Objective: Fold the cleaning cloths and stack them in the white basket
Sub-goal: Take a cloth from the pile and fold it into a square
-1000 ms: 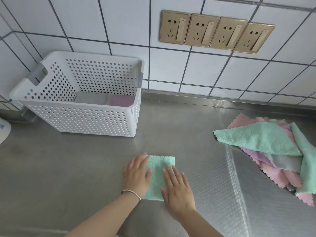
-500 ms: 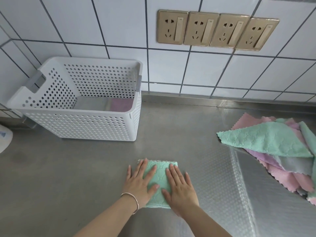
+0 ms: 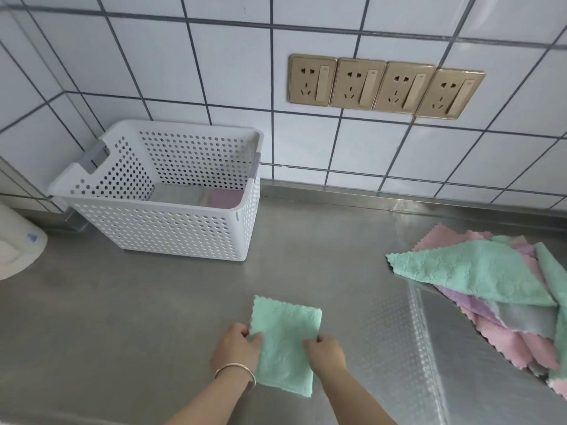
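**A:** In the head view, your left hand (image 3: 237, 343) pinches the left edge of the folded mint-green microfibre cloth (image 3: 285, 338), and your right hand (image 3: 325, 348) pinches its right edge, fingers curled onto the fabric on both sides. The cloth lies flat on the brushed steel counter (image 3: 122, 332), just in front of you.

**B:** And where does it have to go?

**A:** Into the white perforated plastic basket (image 3: 159, 228), which stands against the tiled wall, well apart from the cloth, up and to your left. A folded pink cloth (image 3: 225, 197) and something grey beside it already lie on its floor.

**B:** What could spoil it from here?

**A:** You grip only near the middle of the two sides. If you lift like that, I'd expect the far and near ends to droop and the layers to slip open, since soft microfibre holds no crease. Carrying it over the near rim too low could also catch the edge and undo the fold.

**B:** Anything else?

**A:** Drop it carelessly and it may land askew on the pink one, so the stack leans. The loose heap of green, pink, purple and grey cloths (image 3: 497, 289) on your right hangs partly over the edge of a recessed sink (image 3: 460, 378); a careless tug there might drag several in.
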`<state>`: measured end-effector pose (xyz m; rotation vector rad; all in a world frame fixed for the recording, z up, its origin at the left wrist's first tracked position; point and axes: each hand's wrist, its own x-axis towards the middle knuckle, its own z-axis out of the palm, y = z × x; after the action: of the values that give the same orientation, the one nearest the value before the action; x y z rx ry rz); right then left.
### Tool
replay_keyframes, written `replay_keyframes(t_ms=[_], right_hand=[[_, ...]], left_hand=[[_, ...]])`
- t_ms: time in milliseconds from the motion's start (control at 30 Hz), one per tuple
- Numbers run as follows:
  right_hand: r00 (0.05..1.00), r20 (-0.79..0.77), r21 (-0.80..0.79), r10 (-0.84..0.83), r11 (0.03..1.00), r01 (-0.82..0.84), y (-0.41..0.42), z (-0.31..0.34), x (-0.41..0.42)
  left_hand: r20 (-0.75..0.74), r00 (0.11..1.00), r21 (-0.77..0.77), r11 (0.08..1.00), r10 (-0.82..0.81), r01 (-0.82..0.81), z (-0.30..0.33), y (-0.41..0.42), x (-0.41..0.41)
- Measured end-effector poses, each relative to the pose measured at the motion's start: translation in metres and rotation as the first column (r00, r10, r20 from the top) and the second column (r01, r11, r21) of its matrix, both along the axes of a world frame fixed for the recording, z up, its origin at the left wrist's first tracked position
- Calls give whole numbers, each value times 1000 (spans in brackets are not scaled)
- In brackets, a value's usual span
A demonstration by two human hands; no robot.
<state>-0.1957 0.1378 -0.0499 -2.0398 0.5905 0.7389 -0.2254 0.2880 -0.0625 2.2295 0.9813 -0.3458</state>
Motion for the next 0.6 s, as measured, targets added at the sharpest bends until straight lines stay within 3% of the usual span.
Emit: replay_keyframes(t_ms=[167,267,300,433,600], right_hand=[[970,228,105,-86,992,64,-4,21,-5],[896,416,180,-154,980,85,0,48,-7],[866,471,205,-167,976,76,5,60,-5],[730,656,267,-192,964,14,34,107,15],[559,803,308,-205,946,-97,105,170,53]], left_hand=[[137,970,-391,911,201,-134,35,-15,5],[187,971,-439,897,151,-55,64,-13,11],[265,954,-404,915,139,-21,75,-8,12],[608,791,-4,996,-71,93,117,24,24],[812,564,189,982,-153,-5,179,90,63]])
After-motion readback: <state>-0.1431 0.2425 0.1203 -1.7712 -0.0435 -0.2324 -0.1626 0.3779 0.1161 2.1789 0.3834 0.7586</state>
